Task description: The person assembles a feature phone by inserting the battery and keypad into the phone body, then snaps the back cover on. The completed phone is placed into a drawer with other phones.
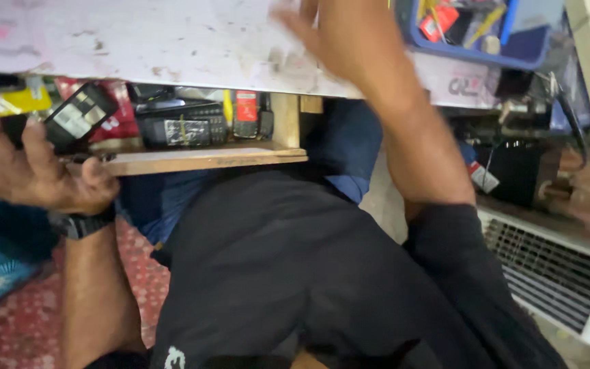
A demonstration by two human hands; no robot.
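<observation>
While the left hand [25,167] at nine o'clock is clamped on a black handset [76,116], already lifted clear of the wooden shelf [199,158], the right hand [339,41] at twelve o'clock rests fingers apart, empty, on the worktop [138,41]. More handsets [182,126] lie unsorted on that shelf; the blue tray [476,51] at one o'clock is untouched.

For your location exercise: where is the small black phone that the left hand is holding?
In the head view, far left: the black phone sits in the left hand, at the open wooden shelf under the white worktop.
</observation>
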